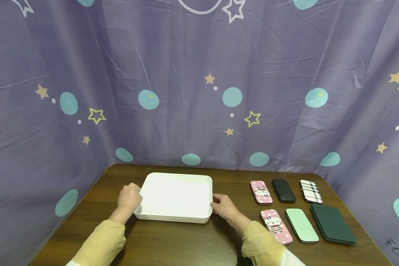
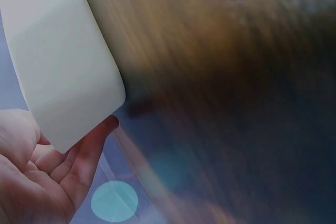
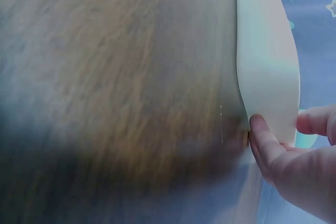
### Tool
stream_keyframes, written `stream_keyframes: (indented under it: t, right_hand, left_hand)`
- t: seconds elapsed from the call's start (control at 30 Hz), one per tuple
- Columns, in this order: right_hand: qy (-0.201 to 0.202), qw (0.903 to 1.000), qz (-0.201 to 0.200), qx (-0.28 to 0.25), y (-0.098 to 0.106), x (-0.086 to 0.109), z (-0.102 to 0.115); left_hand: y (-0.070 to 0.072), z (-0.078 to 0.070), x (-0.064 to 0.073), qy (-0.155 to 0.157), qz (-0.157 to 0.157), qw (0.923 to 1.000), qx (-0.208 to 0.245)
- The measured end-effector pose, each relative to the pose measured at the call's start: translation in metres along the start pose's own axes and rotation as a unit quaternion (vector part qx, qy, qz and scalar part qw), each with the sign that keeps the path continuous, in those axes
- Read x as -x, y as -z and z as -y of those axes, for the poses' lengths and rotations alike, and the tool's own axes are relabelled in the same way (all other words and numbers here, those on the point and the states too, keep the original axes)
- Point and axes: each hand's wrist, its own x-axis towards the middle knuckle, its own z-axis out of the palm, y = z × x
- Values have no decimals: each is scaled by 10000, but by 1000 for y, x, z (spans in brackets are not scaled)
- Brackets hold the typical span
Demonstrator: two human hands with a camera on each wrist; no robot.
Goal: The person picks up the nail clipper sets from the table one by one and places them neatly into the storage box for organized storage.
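Note:
A shallow white tray [image 1: 176, 218] with rounded corners lies on the wooden table, its long side towards me. My left hand [image 1: 129, 199] grips its left end. In the left wrist view, fingers [image 2: 86, 163] of that hand reach along the outside and low edge of the tray [image 2: 68, 66]. At the right end, my right hand [image 1: 225, 207] holds the tray too. The right wrist view shows its fingertips [image 3: 259, 123] against the outer wall of the tray [image 3: 268, 56], the thumb by the rim.
To the right on the table [image 1: 186, 245] lie two pink cartoon cases [image 1: 261, 192], a black case [image 1: 283, 190], a plaid case [image 1: 311, 191], a mint green case [image 1: 302, 225] and a larger dark green case [image 1: 333, 223]. A purple patterned curtain [image 1: 186, 125] hangs behind.

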Motion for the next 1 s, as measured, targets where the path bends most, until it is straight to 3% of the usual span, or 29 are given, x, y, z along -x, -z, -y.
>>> stream_keyframes:
  t: [0.13,0.47,0.83,1.0]
  right_hand:
    - [67,9996,-57,254,4,3,-1]
    - [-96,9999,14,135,19,14,-5]
    - [-197,9989,-156,384,33,25,-6]
    - [-303,9982,-255,441,37,30,-6]
  left_hand:
    - [-1,-6,1,18,37,10000,6]
    - [-7,-20,6,28,184,9997,129]
    - [-9,-36,12,-400,246,9988,155]
    - [-10,-42,14,-397,397,9982,228]
